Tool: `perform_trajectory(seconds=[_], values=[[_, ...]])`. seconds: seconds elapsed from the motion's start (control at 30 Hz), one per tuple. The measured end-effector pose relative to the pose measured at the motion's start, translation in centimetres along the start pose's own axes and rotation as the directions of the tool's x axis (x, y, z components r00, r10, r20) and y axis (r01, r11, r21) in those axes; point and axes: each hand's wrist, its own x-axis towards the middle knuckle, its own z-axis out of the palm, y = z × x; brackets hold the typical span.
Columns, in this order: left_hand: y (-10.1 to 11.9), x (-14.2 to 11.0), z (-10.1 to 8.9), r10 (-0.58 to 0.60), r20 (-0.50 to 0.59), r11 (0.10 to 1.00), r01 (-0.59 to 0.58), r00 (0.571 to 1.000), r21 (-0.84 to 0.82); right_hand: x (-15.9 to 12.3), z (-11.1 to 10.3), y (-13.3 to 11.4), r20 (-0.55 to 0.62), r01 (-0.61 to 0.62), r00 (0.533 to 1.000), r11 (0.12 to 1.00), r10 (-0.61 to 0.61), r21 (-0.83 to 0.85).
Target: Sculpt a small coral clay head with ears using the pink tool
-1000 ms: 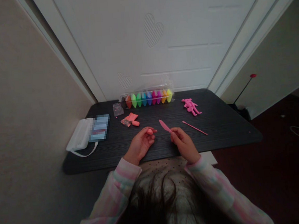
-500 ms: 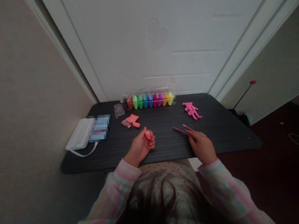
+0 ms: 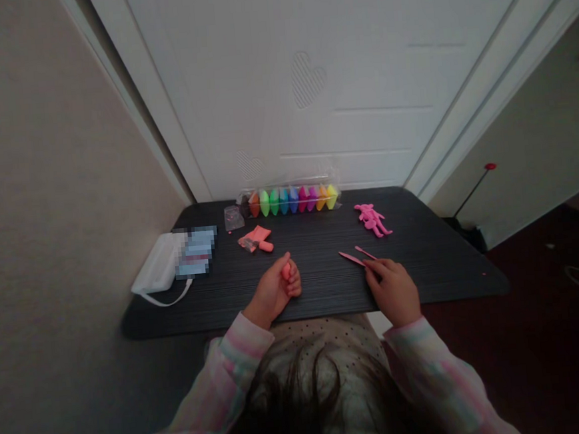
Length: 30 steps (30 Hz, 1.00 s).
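My left hand (image 3: 275, 289) is curled around a small lump of orange-pink clay (image 3: 286, 269) above the black table (image 3: 325, 288). My right hand (image 3: 393, 288) rests on the table to the right, its fingers lying on the handles of a pink plastic knife (image 3: 351, 258) and a thin pink stick tool (image 3: 365, 252), which both lie flat. Whether those fingers grip a tool is not clear. More orange clay with its wrapper (image 3: 255, 238) lies farther back.
A row of coloured clay packs (image 3: 292, 200) stands at the table's back edge by the white door. A pink clay figure (image 3: 372, 218) lies at the back right, a clear bag (image 3: 231, 217) at the back left, and a white pouch (image 3: 161, 270) at the left edge.
My right hand carried the pink knife from the middle to the right and laid it on the table beside the stick tool. My left hand closed more tightly around the clay.
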Motion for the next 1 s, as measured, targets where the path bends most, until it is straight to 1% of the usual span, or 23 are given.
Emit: perform_trajectory(seconds=[0.23, 0.47, 0.57, 0.67, 0.73, 0.8, 0.83, 0.9, 0.93, 1.0], values=[[-0.2, 0.0, 0.2, 0.05, -0.022, 0.998, -0.049, 0.999, 0.033, 0.1, -0.2, -0.1, 0.015, -0.02, 1.0, 1.0, 0.02, 0.009], [-0.2, -0.2, 0.6, 0.018, 0.015, 0.994, -0.019, 1.0, 0.105, 0.1, 0.1, 0.1, 0.003, -0.027, 1.0, 0.996, 0.027, 0.089], [-0.2, -0.2, 0.7, 0.021, -0.009, 0.99, -0.02, 1.0, 0.139, 0.1, 0.2, 0.4, -0.022, -0.028, 0.999, 0.993, 0.031, 0.117], [-0.3, -0.2, 0.6, 0.041, -0.022, 0.986, -0.037, 0.999, 0.165, 0.1, -0.1, -0.1, -0.09, -0.019, 0.995, 0.991, 0.031, 0.136], [-0.5, -0.2, 0.5, 0.055, -0.021, 0.983, -0.05, 0.998, 0.175, 0.1, -0.5, -1.1, -0.148, 0.002, 0.989, 0.98, 0.028, 0.199], [-0.6, -0.1, 0.4, 0.059, -0.018, 0.982, -0.055, 0.998, 0.181, 0.2, -0.9, -3.0, -0.169, 0.056, 0.986, 0.943, 0.0, 0.329], [-0.7, -0.1, 0.4, 0.061, -0.016, 0.982, -0.057, 0.998, 0.18, 0.2, -1.0, -4.1, -0.159, 0.098, 0.987, 0.903, -0.034, 0.418], [-0.8, 0.0, 0.5, 0.07, -0.014, 0.983, -0.066, 0.997, 0.173, 0.3, -0.9, -6.3, -0.077, 0.151, 0.988, 0.805, -0.131, 0.574], [-0.8, 0.0, 0.5, 0.077, -0.015, 0.983, -0.073, 0.997, 0.168, 0.4, -0.8, -7.4, -0.053, 0.164, 0.984, 0.764, -0.168, 0.624], [-0.8, -0.1, 0.6, 0.096, -0.012, 0.983, -0.092, 0.995, 0.159, 0.6, -0.4, -8.9, -0.03, 0.207, 0.968, 0.723, -0.25, 0.66]])
